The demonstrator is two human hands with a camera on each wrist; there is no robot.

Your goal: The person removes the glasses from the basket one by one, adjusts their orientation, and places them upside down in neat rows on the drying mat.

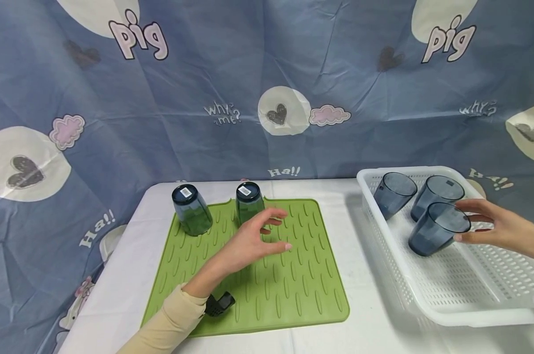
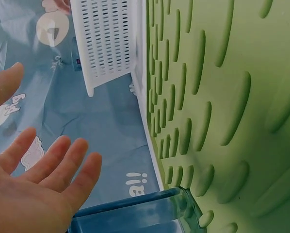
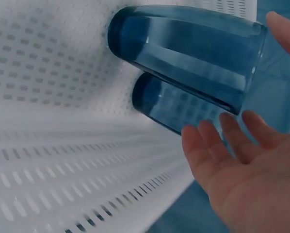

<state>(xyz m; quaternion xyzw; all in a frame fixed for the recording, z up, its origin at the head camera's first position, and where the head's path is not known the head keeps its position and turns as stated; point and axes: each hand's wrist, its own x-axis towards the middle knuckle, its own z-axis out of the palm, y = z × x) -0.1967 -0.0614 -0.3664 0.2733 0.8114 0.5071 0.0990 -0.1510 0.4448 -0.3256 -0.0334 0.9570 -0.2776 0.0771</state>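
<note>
My left hand (image 1: 253, 241) hovers over the green mat (image 1: 293, 305), thumb and fingers spread with nothing between them. Beside it, an upside-down blue glass tumbler (image 1: 248, 199) with a label on its base stands on the mat; a second inverted tumbler (image 1: 192, 209) is farther left. In the white basket, my right hand (image 1: 488, 221) is at the rim of the nearest tumbler (image 1: 435, 231), mouth up. The right wrist view has the thumb on one side of this tumbler (image 3: 184, 43) and the relaxed fingers (image 3: 232, 131) on the other, right at the rim.
Two more tumblers, one left (image 1: 393, 194) and one right (image 1: 439, 191), stand at the back of the white perforated basket (image 1: 408, 290). A white cloth (image 1: 364, 314) covers the table, and a printed blue curtain (image 1: 196, 142) hangs behind it.
</note>
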